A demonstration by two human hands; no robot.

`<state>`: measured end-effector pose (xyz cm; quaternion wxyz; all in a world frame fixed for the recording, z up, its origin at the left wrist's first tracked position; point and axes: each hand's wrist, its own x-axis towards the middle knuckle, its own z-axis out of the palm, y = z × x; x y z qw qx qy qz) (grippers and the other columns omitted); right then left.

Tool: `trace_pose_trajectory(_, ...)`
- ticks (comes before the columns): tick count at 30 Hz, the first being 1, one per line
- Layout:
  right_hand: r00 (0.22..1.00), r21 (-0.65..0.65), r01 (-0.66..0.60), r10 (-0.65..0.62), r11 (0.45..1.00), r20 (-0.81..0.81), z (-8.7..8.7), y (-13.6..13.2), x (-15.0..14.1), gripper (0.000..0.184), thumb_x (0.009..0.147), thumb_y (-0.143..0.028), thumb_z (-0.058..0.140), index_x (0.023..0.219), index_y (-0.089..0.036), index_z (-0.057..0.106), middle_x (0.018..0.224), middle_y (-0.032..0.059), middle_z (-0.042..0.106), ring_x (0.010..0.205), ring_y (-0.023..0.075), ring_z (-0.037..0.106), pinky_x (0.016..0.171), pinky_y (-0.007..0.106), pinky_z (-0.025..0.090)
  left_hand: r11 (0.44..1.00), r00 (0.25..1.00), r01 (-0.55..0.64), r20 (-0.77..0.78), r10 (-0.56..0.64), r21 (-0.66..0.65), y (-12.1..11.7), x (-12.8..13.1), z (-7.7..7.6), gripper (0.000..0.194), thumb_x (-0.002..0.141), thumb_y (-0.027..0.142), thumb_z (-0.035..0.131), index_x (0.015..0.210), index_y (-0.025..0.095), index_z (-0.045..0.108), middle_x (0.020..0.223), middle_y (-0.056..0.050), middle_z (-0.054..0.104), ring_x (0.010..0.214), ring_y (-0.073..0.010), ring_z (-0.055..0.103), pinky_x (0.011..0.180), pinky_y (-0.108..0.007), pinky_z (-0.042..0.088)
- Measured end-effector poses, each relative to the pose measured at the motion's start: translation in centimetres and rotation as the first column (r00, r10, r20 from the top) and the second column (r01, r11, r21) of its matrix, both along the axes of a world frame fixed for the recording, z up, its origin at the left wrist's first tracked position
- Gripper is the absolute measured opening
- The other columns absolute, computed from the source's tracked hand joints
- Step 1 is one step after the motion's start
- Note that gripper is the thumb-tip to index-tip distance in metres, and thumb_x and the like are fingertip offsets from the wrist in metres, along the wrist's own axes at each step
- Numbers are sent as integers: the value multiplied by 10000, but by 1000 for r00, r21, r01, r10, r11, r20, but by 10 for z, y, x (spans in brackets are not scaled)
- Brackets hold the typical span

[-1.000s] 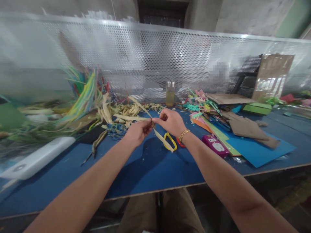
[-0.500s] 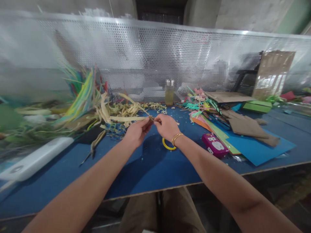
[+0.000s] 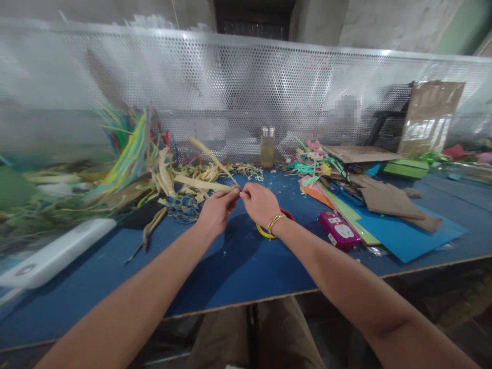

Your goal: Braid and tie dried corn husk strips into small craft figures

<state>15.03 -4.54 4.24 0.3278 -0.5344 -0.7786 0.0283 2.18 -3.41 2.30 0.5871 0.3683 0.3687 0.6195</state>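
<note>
My left hand (image 3: 218, 209) is closed in a pinch on pale yellow paper-like strips over the middle of the blue table. One strip (image 3: 210, 156) rises up and to the left from the fingertips; a second strip (image 3: 200, 183) runs nearly flat to the left. My right hand (image 3: 261, 204), with a gold bracelet at the wrist, pinches at the same joint, its fingertips touching the left ones. Exactly how the strip ends meet is hidden by the fingers. Under the right wrist lies a yellow and red ring (image 3: 263, 233), partly covered.
Pale curled strips (image 3: 203, 174) and blue curls (image 3: 182, 207) lie behind my left hand, coloured strips (image 3: 132, 154) farther left. A white device (image 3: 57, 251) is at left. At right sit a purple box (image 3: 339, 230), blue sheet (image 3: 407, 238) and cardboard (image 3: 392, 197). Behind stands a bottle (image 3: 268, 148).
The upright strip stands a little steeper. My right hand has shifted slightly, and the ring's red part now shows beside the wrist. Both hands keep pinching at the same place.
</note>
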Motion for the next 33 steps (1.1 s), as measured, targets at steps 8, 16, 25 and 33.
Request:
trace_pose_trajectory(8,985,-53,94,-85,994,147,0,-3,-4,292,931,-272,339,877,-167,606,882,109,666,824,209,599,711,305,392,998,999,37,16,-36,-48,5,2,-11,259,555,140,793,798,117,705,737,-31,679,681,-94,594,630,-181,457)
trace_pose_trajectory(16,959,-13,79,-73,997,275,1,-7,-7,347,938,-249,293,889,-138,618,876,157,666,806,234,628,693,322,412,995,996,34,87,-26,-92,2,4,-12,217,611,103,745,818,143,691,730,-17,681,682,-99,619,649,-188,484)
trace_pose_trajectory(25,997,-151,79,-75,985,32,-2,4,-1,404,944,-354,313,814,-168,647,850,105,688,783,178,602,665,274,373,996,986,15,167,0,-85,0,8,-6,157,649,34,699,768,136,694,741,-15,686,705,-82,617,682,-161,476)
trace_pose_trajectory(33,996,-169,42,-55,985,-75,-6,11,1,318,907,-325,406,758,-175,643,803,71,679,743,150,577,644,246,356,998,990,26,141,-17,-61,-4,9,-5,152,637,65,724,759,148,689,726,-8,678,697,-86,611,674,-174,476)
